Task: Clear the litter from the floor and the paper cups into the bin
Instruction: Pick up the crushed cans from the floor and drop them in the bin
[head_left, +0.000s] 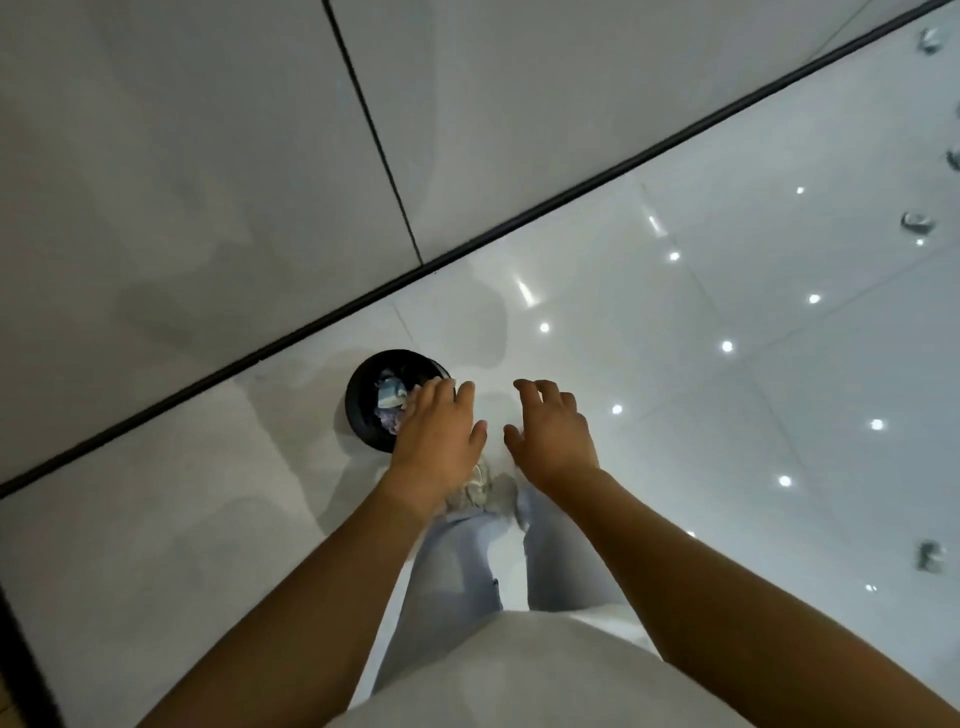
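Observation:
A round black bin (363, 410) stands on the glossy white floor close to the wall, with crumpled paper (390, 394) inside it. My left hand (439, 436) hovers over the bin's right rim, fingers relaxed and holding nothing. My right hand (553, 431) hangs beside it, just right of the bin, fingers spread and empty. Several crumpled bits of litter lie far off on the floor at the right: one (918, 223) at mid height, one (931, 557) lower down, one (930, 41) near the top corner.
A pale panelled wall (208, 182) with a black skirting strip (519, 221) runs diagonally behind the bin. My legs in light jeans and my shoes (483, 491) stand just below the hands. Ceiling lights reflect in the floor tiles (727, 364).

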